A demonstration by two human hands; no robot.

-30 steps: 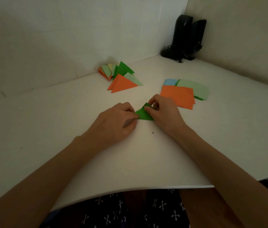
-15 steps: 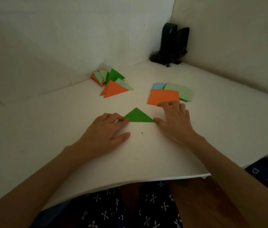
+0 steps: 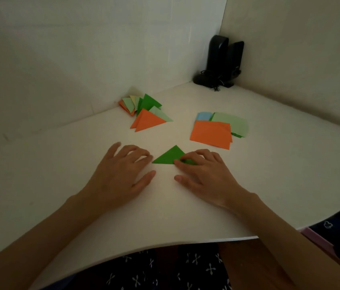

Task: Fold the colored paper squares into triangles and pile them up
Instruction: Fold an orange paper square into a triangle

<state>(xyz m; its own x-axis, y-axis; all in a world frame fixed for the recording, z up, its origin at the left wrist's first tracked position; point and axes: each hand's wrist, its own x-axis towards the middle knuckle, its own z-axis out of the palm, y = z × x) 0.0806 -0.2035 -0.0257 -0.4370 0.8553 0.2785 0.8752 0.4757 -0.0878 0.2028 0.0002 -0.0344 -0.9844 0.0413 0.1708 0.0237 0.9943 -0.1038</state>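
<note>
On the white table point(image 3: 269, 164) a green folded paper triangle point(image 3: 168, 156) lies flat between the two hands, with its long edge toward the person. The right hand point(image 3: 204, 172) rests on its right corner. The fingers point(image 3: 198, 155) are a little bent and press on the paper from above, while the thumb lies on the table apart from it, so nothing is pinched. The left hand point(image 3: 121, 172) lies flat with its fingers spread and holds nothing. Its fingertips are just beside the left corner, and I cannot tell if they touch it.

Behind, near the wall, is the pile of folded paper triangles point(image 3: 148, 121), orange and green ones, loosely fanned. To the right of it lies the stack of flat paper squares point(image 3: 211, 133), with an orange one on top and pale green and blue ones under it. A black device point(image 3: 219, 63) stands in the far corner.

The triangle is, I think, very light and thin, with some spring in it, so the fold may open again if it is not pressed well. It lies close to the table, and fingers would probably slide over it before they catch it. I would raise one pointed corner first, then pinch both layers together near the fold. A hard squeeze would only wrinkle it.
</note>
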